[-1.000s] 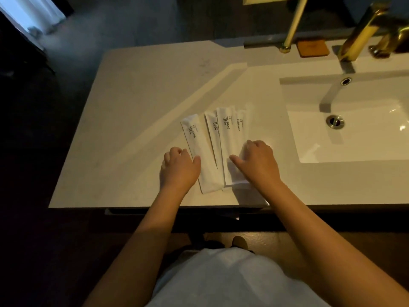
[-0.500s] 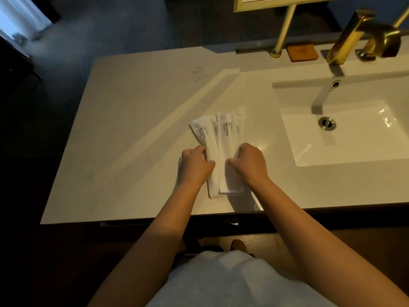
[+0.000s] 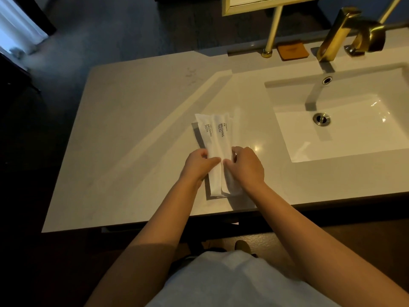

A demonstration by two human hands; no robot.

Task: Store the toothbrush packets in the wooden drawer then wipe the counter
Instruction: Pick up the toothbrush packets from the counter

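Several white toothbrush packets (image 3: 215,138), printed "BRUSHING TEETH", lie bunched into one overlapping stack on the pale counter (image 3: 132,140) near its front edge. My left hand (image 3: 198,165) grips the stack's left side, thumb across the top packet. My right hand (image 3: 246,167) holds the stack's right side, fingers curled over it. The packets' near ends stick out below both hands. No wooden drawer is visible; the space under the counter's front edge is dark.
A white sink basin (image 3: 345,120) with a drain is set in the counter at the right. A gold faucet (image 3: 338,34), a brown soap dish (image 3: 292,50) and a gold mirror post (image 3: 271,34) stand along the back. Dark floor lies to the left.
The packets were fanned out side by side; both hands have pushed them together into one tight stack and closed on it. The camera view has shifted slightly.
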